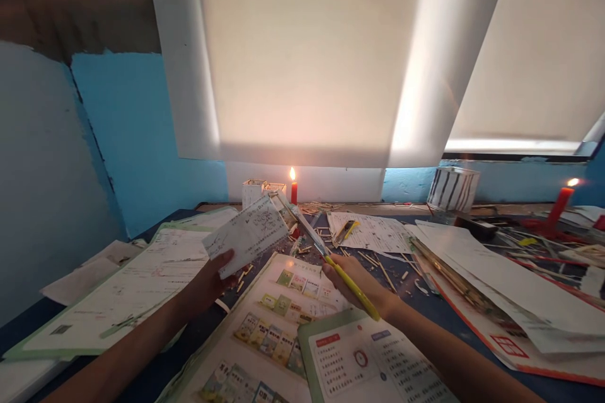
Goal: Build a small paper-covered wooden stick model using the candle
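My left hand [212,278] is closed on the lower edge of a white paper piece [250,233] with writing and drawn marks, tilted above the table. In my right hand [352,280] is a long tool with a yellow-green handle [352,286] and a metal front part, which points up and left. The tool's tip is at the upper right corner of the paper piece; whether they touch is unclear. Behind them a lit red candle [293,192] stands beside small white paper boxes [255,192]. Below my hands lies an open printed booklet [269,334].
Papers [155,271] lie at the left. A yellow cutter [346,233] rests by a written sheet [378,232] amid scattered sticks. At right are stacked sheets [491,271], a striped paper box [454,189] and another lit red candle [560,208].
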The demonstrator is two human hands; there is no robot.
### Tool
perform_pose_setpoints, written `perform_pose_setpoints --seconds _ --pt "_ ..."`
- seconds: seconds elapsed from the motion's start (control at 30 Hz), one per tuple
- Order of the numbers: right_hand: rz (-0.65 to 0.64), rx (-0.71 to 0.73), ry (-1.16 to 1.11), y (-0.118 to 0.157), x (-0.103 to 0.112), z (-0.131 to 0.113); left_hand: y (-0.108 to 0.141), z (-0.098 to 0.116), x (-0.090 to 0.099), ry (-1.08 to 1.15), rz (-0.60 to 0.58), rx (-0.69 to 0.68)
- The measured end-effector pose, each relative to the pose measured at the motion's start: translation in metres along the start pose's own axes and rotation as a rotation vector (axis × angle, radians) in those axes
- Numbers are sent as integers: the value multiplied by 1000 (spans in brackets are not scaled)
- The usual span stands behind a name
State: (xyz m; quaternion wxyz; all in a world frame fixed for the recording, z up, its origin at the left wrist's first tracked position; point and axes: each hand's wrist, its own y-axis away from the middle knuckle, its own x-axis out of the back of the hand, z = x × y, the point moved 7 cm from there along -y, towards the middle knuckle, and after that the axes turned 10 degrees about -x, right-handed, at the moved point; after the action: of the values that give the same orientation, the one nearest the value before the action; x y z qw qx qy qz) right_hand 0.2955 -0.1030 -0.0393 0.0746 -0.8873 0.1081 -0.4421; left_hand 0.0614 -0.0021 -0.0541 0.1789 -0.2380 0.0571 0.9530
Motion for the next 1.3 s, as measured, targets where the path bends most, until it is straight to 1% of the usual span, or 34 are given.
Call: perform_pose_setpoints --seconds 0.1,0.17,0.23,0.3,0.37,0.5,0.57,0.67,0.87,1.03,1.1,1.23,1.3 --pt "96 -22 29 -3 -1 7 4 -3 -1 -35 26 -6" --pt "114 4 13 -5 -3 10 6 -6 -3 -41 -12 1" --pt "82 61 -25 -7 -5 10 6 -5 -6 -33 -53 -19" --pt "43 102 -56 -7 -5 10 5 -2 -7 -19 -64 -57" --pt "15 129 -65 -6 -3 8 5 0 -6 -12 -36 -46" --pt "-38 168 -75 -2 0 3 5 -2 -2 -2 33 38" --pt "-55 175 -74 0 1 1 4 -1 -1 11 36 19" --pt "-70 173 -45 1 1 0 1 -1 1 15 17 -31" --pt "-77 175 -76 3 1 -3 -4 -4 5 -1 -28 -66" --pt "-78 174 -72 6 2 -6 -5 -12 2 -59 -139 -74" --pt "-85 166 -78 7 1 -7 -4 -15 1 -67 -164 -74" --pt "0 129 -51 9 5 -9 2 -15 -2 -134 -169 -100" --pt "18 107 -42 8 5 -8 6 -15 -5 -177 -161 -100"
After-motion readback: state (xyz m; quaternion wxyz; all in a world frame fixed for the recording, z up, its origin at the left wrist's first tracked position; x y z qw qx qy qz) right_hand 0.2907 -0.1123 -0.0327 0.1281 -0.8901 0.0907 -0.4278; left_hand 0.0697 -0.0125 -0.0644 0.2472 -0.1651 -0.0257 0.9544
